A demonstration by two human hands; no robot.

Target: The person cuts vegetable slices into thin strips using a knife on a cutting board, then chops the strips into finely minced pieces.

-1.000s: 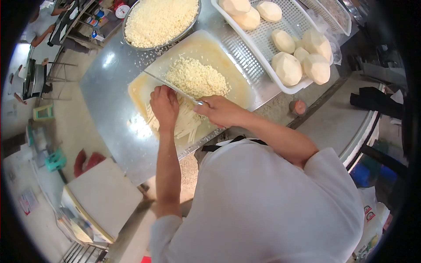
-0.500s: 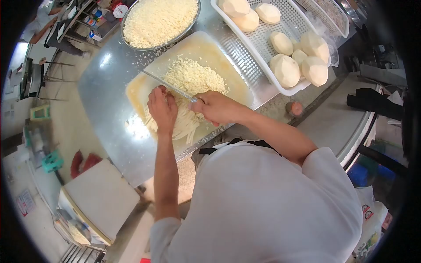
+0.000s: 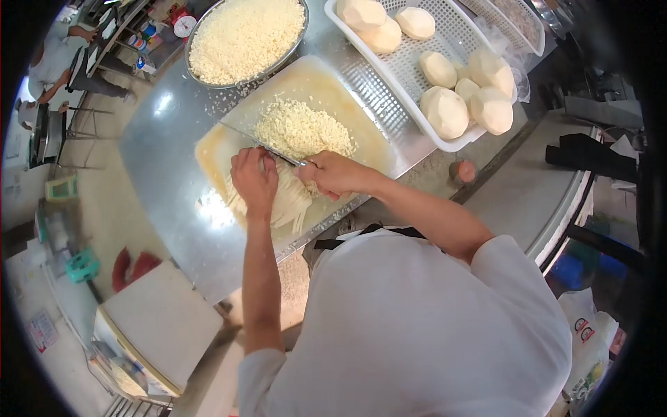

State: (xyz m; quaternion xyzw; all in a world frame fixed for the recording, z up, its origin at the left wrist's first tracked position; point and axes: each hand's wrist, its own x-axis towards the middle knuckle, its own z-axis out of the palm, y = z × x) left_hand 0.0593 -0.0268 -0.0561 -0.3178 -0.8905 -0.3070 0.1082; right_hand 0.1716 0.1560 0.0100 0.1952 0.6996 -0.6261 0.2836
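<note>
My right hand [image 3: 337, 174] is closed around the handle of a knife [image 3: 281, 154], whose blade points to the far left across the cutting board [image 3: 326, 76]. Beside the blade, my left hand [image 3: 255, 179] rests with curled fingers on pale vegetable strips [image 3: 290, 205], holding them down. The fingertips are close to the blade and partly hidden. Beyond the knife lies a heap of small diced pieces [image 3: 306, 128] on the board. Some strips are covered by my hands.
A metal bowl [image 3: 303, 31] heaped with diced pieces stands at the back of the steel table [image 3: 156, 153]. To the right, a white basket [image 3: 389, 92] holds several peeled root vegetables [image 3: 445, 111]. A white-topped cabinet [image 3: 160, 313] is at left. Another person [image 3: 59, 66] is at far left.
The knife blade sits slightly lower and flatter toward the board, and my right hand has shifted a little with it. My left hand stays on the strips. The camera view has shifted slightly.
</note>
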